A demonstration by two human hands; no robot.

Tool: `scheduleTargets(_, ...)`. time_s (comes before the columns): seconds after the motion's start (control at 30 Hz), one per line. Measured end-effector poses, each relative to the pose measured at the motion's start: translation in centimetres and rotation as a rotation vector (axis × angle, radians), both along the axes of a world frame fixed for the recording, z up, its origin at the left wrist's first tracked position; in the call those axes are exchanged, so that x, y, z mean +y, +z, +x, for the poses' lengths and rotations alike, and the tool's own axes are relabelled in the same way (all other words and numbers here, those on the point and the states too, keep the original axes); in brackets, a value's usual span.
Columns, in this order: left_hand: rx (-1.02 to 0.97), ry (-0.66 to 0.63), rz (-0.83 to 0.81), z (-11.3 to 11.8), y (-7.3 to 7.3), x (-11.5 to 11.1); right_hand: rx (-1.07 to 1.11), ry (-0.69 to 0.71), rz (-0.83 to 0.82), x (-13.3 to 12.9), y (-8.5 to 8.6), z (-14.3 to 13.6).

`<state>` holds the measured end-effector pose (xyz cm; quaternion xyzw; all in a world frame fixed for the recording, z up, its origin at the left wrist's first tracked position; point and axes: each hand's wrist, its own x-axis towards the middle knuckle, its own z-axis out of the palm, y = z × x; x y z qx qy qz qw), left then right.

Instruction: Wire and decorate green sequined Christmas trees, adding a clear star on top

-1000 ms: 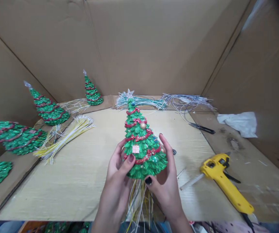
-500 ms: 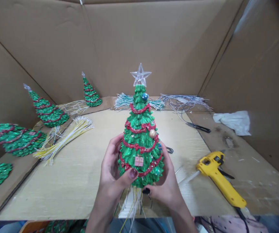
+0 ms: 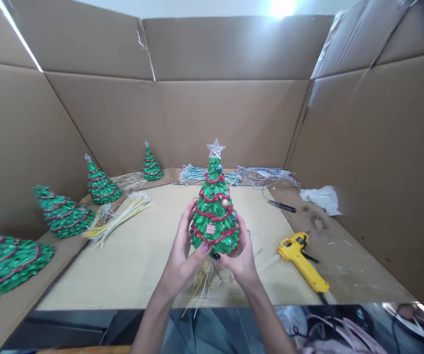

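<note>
Left fingers [image 3: 197,255] and right fingers [image 3: 244,232] hold 1 tree [image 3: 214,206] upright.

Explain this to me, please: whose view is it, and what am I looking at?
There's no robot here, just a person working bare-handed. The camera is worn on their head, looking forward and down. The left hand and right hand together hold a decorated green tree upright, topped with a clear star. Loose wires trail beneath it. On the left is a bundle of yellow and white wires; on the right, a yellow glue gun. Four similar trees run along the left toward the back. Cardboard walls enclose the pale work surface.
</note>
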<state>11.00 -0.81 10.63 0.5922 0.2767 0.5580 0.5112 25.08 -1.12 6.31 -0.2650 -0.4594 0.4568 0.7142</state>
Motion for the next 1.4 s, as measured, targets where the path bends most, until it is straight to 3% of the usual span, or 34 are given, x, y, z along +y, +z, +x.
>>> scheduleTargets(0.4, -0.105, -0.030, -0.078, 0.7, -0.3, -2.3, 0.017, -0.007, -0.057, -1.1, -0.5, -0.3)
scheduleTargets(0.77, -0.076, -0.019, -0.036, 0.8, -0.5, -2.8, 0.052, 0.027, -0.026, -1.3, -0.4, -0.2)
scheduleTargets(1.4, -0.094, -0.004, 0.085, -0.2, -2.4, -3.1, 0.041, 0.068, 0.054, -2.5, 0.1, -1.1)
